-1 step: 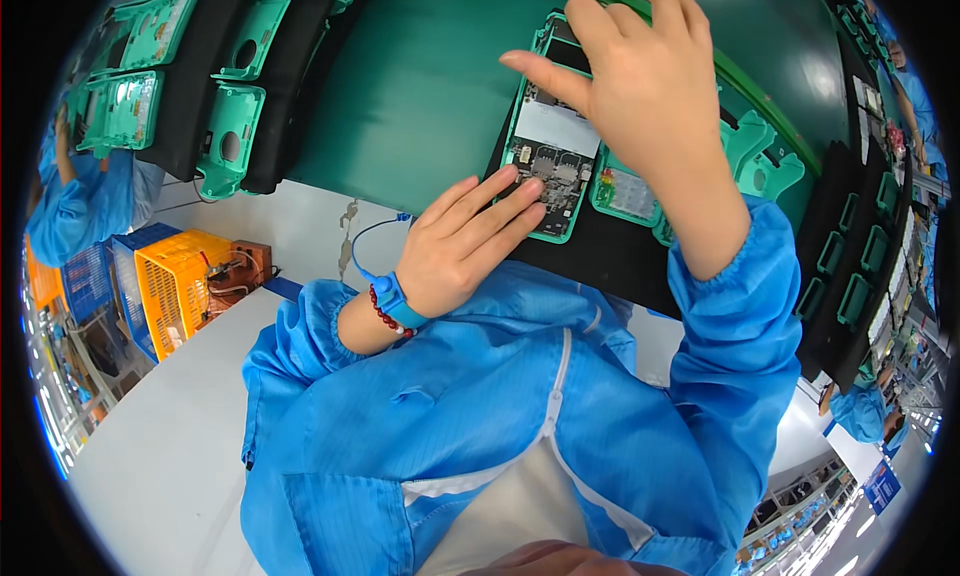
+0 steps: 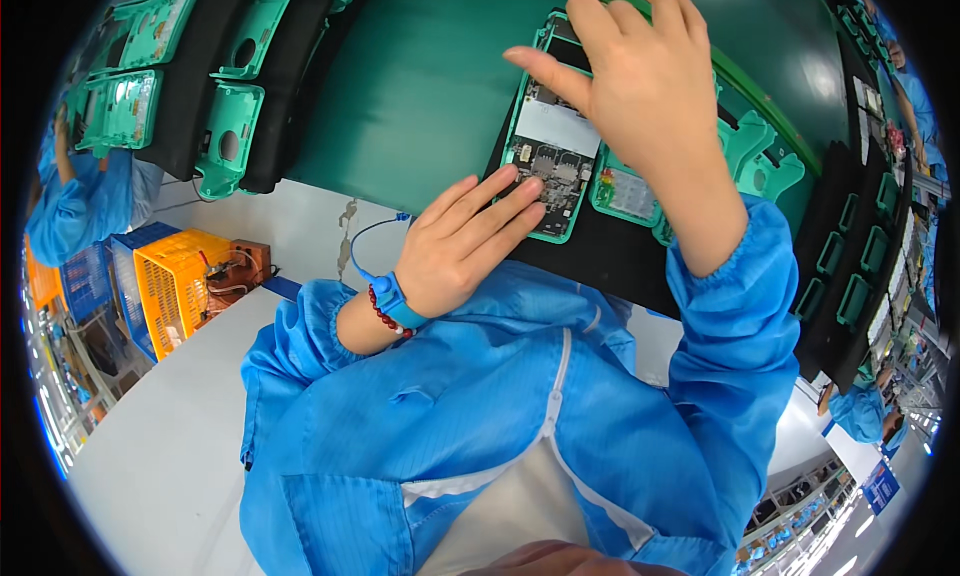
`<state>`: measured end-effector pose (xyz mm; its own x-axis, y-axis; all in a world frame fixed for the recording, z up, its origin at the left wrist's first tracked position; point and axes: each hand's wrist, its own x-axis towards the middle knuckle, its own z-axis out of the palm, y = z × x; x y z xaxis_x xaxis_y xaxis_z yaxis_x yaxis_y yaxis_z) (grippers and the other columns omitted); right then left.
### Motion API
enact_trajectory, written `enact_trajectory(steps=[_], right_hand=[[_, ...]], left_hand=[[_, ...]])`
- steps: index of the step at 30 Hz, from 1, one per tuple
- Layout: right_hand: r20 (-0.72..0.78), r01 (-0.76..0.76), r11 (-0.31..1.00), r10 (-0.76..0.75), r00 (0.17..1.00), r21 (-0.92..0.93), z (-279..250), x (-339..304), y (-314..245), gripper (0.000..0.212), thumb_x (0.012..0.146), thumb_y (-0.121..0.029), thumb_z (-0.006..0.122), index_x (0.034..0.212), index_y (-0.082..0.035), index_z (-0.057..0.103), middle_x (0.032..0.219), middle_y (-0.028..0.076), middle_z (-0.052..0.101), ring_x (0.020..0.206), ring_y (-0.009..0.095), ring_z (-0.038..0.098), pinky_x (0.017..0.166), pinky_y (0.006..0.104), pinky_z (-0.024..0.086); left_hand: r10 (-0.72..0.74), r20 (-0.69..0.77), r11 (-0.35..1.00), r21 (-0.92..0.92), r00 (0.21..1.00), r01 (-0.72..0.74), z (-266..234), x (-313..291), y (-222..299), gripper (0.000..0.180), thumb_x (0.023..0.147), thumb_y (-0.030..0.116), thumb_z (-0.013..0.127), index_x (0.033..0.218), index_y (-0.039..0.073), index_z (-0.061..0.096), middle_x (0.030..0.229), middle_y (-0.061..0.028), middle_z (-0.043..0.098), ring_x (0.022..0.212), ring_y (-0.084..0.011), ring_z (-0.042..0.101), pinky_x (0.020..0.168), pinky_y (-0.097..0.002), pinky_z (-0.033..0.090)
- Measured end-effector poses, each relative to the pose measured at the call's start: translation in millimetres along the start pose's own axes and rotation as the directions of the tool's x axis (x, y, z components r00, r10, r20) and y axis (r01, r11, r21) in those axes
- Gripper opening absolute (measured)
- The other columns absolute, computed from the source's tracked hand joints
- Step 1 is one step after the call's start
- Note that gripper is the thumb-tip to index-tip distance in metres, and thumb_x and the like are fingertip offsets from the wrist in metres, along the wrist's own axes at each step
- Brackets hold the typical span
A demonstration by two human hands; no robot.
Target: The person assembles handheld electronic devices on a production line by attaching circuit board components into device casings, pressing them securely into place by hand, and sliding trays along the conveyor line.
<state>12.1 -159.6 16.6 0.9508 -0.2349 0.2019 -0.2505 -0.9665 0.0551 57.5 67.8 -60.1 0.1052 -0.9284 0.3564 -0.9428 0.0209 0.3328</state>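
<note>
Left hand [image 2: 462, 244] at frame centre, fingers together and flat, tips pressing the lower end of the green-framed phone board [image 2: 548, 156]. Board lies on a black tray [image 2: 610, 261] on the green belt [image 2: 420, 86], upper centre. Right hand [image 2: 640, 86] hovers over the board's top end, fingers spread, holding nothing. Orange crate [image 2: 175, 281] at left on the bench [image 2: 160, 446].

Bright even overhead light, soft shadows, sharp centre, heavy fisheye bending (black rim all round)
</note>
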Motion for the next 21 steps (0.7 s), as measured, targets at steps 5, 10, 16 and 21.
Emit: enact_trajectory(steps=[5,10,16,21], right_hand=[[-0.369,0.031,0.997,-0.058,0.928,-0.077,44.3,-6.1,8.7,0.054,0.083,-0.055,0.068,0.099,-0.004,0.061,0.083,0.014,0.067,0.108,0.036,0.061,0.095,0.0492,0.043],[-0.26,0.021,0.994,0.007,0.966,0.104,53.1,-8.2,5.1,0.062,0.087,-0.062,0.058,0.102,-0.002,0.062,0.095,0.021,0.067,0.116,0.041,0.058,0.103,0.0586,0.036],[-0.219,0.029,0.991,0.001,0.976,0.134,49.0,-14.6,4.7,0.066,0.09,-0.062,0.055,0.102,0.003,0.061,0.099,0.021,0.067,0.128,0.045,0.049,0.109,0.0673,0.024],[-0.19,0.019,0.993,0.004,0.982,0.12,45.4,-14.8,4.7,0.068,0.088,-0.063,0.056,0.101,0.004,0.061,0.099,0.022,0.067,0.13,0.045,0.047,0.11,0.068,0.022]], left_hand=[[0.011,-0.048,1.0,-0.001,0.999,-0.011,1.6,6.9,1.2,0.041,0.078,0.009,0.071,0.119,0.009,0.067,0.132,-0.0054,0.063,0.125,-0.0246,0.057,0.102,-0.0399,0.043],[0.072,-0.023,0.995,0.075,0.997,-0.071,-8.8,17.1,2.3,0.046,0.074,0.022,0.078,0.117,0.011,0.066,0.128,-0.0042,0.063,0.122,-0.0221,0.058,0.097,-0.0391,0.043],[0.125,0.013,0.992,-0.025,0.992,-0.124,-0.1,19.0,2.2,0.057,0.076,0.016,0.076,0.13,0.008,0.059,0.138,-0.0112,0.055,0.129,-0.0292,0.052,0.104,-0.0457,0.044],[0.119,-0.003,0.992,0.041,0.993,-0.118,5.5,15.9,2.6,0.056,0.079,0.019,0.075,0.131,0.008,0.059,0.139,-0.0106,0.055,0.132,-0.0277,0.05,0.107,-0.0454,0.042]])
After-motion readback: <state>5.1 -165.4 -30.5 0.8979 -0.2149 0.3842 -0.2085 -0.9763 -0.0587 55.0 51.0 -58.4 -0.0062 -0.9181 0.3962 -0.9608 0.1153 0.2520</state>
